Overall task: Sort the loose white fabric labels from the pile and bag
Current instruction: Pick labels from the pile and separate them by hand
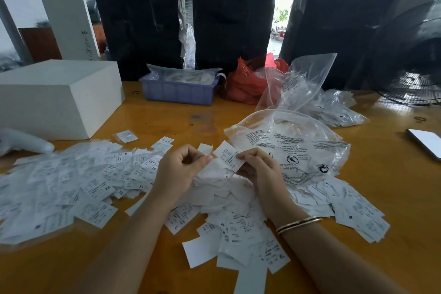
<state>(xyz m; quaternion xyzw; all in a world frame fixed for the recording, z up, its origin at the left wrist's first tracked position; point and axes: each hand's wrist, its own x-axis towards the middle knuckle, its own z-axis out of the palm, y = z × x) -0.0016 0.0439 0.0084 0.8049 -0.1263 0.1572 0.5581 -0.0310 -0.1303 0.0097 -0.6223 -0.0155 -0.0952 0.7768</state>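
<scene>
Nearest, on the yellow-brown table (393, 241): a heap of loose white labels (238, 229) printed with size letters, spilling toward the near edge. Just above the heap, the two hands, close together. Left hand (179, 172) curled, pinching a small blank label (205, 149) between thumb and fingertips, with a bunch of labels gathered beneath the palm. Right hand (260, 169) curled too, pinching a printed label (228, 154) by its edge; gold bangles (298, 223) on that wrist.

Left of the heap, a wide flat spread of labels (71, 186), many face up, reaching to the table's left edge. Right of the heap, a smaller scatter of labels (353, 207).

Just beyond the heap and touching the right hand, a clear plastic bag (298, 145) with black warning print, lying on its side. Far right of the heap, a phone (427, 143) at the table's edge. Farther left, a white box (57, 98).

Beyond the heap at the table's back: a blue tray (179, 90) holding packets, a red plastic bag (250, 81), and more clear bags (317, 93). Behind those, tall black wrapped bundles (233, 24).
</scene>
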